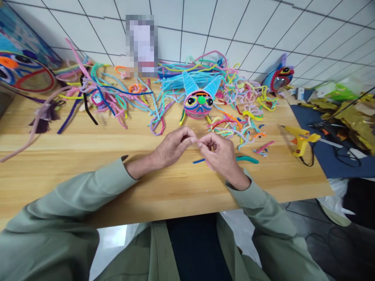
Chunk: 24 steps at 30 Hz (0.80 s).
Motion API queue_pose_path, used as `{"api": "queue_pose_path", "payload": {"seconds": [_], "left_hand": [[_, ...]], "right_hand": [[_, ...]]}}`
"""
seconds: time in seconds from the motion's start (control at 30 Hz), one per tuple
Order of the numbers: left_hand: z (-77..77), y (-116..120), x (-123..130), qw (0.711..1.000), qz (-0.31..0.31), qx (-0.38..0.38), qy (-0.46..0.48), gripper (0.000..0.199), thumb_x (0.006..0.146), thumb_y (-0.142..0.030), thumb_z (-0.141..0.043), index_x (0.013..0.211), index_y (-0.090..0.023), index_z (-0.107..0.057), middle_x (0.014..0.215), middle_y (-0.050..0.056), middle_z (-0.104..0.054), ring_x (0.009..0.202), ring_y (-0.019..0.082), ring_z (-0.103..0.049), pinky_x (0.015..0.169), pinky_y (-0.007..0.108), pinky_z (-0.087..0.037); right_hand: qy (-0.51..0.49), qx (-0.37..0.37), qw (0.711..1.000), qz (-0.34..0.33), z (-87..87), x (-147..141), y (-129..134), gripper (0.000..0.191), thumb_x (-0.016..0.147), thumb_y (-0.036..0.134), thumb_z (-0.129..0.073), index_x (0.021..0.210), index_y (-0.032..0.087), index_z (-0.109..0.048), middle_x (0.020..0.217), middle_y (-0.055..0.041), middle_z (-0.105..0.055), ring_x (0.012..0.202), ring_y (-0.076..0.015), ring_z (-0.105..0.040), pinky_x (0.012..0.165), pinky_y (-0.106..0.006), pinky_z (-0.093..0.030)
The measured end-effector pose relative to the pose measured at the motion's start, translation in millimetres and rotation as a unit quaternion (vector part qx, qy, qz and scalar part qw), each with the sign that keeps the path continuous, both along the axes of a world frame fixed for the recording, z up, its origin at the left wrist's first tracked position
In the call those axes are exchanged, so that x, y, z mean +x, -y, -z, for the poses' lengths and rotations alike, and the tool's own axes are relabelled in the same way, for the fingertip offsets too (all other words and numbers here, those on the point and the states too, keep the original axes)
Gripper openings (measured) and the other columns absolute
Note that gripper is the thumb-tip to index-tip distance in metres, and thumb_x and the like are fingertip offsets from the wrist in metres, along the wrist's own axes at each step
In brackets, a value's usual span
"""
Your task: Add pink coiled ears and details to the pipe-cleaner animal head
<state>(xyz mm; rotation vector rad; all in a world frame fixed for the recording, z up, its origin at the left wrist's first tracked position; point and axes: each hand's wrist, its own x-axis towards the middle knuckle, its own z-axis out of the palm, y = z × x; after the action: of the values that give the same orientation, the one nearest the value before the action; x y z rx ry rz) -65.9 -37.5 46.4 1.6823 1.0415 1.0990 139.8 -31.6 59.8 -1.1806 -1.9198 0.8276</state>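
My left hand (175, 145) and my right hand (218, 152) are pinched closed, fingertips almost meeting above the wooden table (164, 187). Between them runs a thin pink pipe cleaner (198, 141), gripped at both sides; a pink piece also shows below my right hand. Under and beside that hand lie a blue stem (199, 160) and a teal curved tool handle (247, 159). Just beyond my hands stands a colourful animal face (198, 102) with light blue ears, a green nose and black eyes.
Loose pipe cleaners (172, 83) are heaped along the tiled wall. A yellow glue gun (301, 139) with a cable lies on the right, near gold foil (357, 121). Other decorated faces stand at the far left (25, 72) and back right (279, 79).
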Motion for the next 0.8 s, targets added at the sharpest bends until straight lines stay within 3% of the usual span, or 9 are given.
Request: {"api": "queue_pose_path", "payload": {"seconds": [0.07, 0.17, 0.33, 0.43, 0.57, 0.7, 0.8], "left_hand": [[3.4, 6, 9, 0.994, -0.017, -0.048, 0.096, 0.036, 0.103, -0.054, -0.07, 0.092, -0.02, -0.063, 0.082, 0.0, -0.061, 0.075, 0.015, -0.053, 0.072, 0.029, -0.046], [8.7, 15, 23, 0.963, -0.022, -0.147, 0.224, 0.049, 0.095, -0.066, -0.079, 0.09, -0.021, -0.059, 0.067, -0.006, -0.048, 0.059, 0.011, -0.04, 0.058, 0.026, -0.036], [11.4, 16, 27, 0.93, -0.019, -0.226, 0.289, 0.055, 0.087, -0.07, -0.085, 0.089, -0.021, -0.06, 0.061, -0.008, -0.045, 0.053, 0.01, -0.036, 0.053, 0.025, -0.029], [5.9, 4, 12, 0.95, 0.015, -0.201, 0.238, 0.055, 0.09, -0.073, -0.079, 0.091, -0.02, -0.065, 0.065, -0.006, -0.049, 0.054, 0.01, -0.039, 0.053, 0.026, -0.03], [-6.9, -11, -10, 0.991, 0.068, -0.104, 0.053, 0.038, 0.097, -0.055, -0.078, 0.096, -0.018, -0.072, 0.081, 0.0, -0.065, 0.069, 0.013, -0.054, 0.065, 0.026, -0.041], [-12.8, -12, -19, 0.992, 0.095, -0.024, -0.075, 0.022, 0.101, -0.039, -0.071, 0.097, -0.018, -0.075, 0.085, 0.002, -0.071, 0.075, 0.014, -0.06, 0.069, 0.027, -0.044], [-11.5, -11, -19, 0.99, 0.097, -0.001, -0.099, 0.019, 0.101, -0.035, -0.069, 0.095, -0.017, -0.076, 0.082, 0.002, -0.071, 0.073, 0.014, -0.061, 0.068, 0.026, -0.043]], "right_hand": [[-0.031, -0.021, 0.999, 0.008, -0.9, -4, 2, 0.014, 0.094, 0.03, -0.067, 0.081, 0.025, -0.065, 0.069, 0.0024, -0.066, 0.061, -0.0137, -0.055, 0.062, -0.03, -0.045], [-0.056, -0.039, 0.998, 0.01, -0.4, -8, 3, 0.016, 0.091, 0.033, -0.068, 0.078, 0.025, -0.065, 0.066, 0.0028, -0.065, 0.059, -0.0129, -0.051, 0.058, -0.029, -0.042], [-0.077, -0.071, 0.995, -0.001, 0.6, -7, 0, 0.021, 0.091, 0.038, -0.069, 0.077, 0.024, -0.065, 0.067, 0.0032, -0.063, 0.062, -0.0129, -0.05, 0.058, -0.028, -0.041], [-0.068, -0.066, 0.995, -0.005, -1.5, -2, -4, 0.021, 0.093, 0.037, -0.068, 0.076, 0.024, -0.064, 0.066, 0.0041, -0.06, 0.061, -0.0127, -0.05, 0.058, -0.029, -0.04], [-0.018, -0.017, 0.999, -0.032, -3.9, 5, -6, 0.012, 0.09, 0.025, -0.065, 0.079, 0.024, -0.066, 0.068, 0.0039, -0.064, 0.062, -0.0129, -0.054, 0.063, -0.029, -0.043], [0.032, 0.036, 0.997, -0.052, -4.7, 6, -4, 0.014, 0.089, 0.017, -0.066, 0.078, 0.024, -0.063, 0.071, 0.0025, -0.067, 0.067, -0.0144, -0.059, 0.068, -0.03, -0.045], [0.049, 0.053, 0.996, -0.055, -5.5, 6, -1, 0.017, 0.09, 0.015, -0.067, 0.078, 0.025, -0.062, 0.072, 0.0015, -0.068, 0.071, -0.0161, -0.062, 0.071, -0.031, -0.047]]}}
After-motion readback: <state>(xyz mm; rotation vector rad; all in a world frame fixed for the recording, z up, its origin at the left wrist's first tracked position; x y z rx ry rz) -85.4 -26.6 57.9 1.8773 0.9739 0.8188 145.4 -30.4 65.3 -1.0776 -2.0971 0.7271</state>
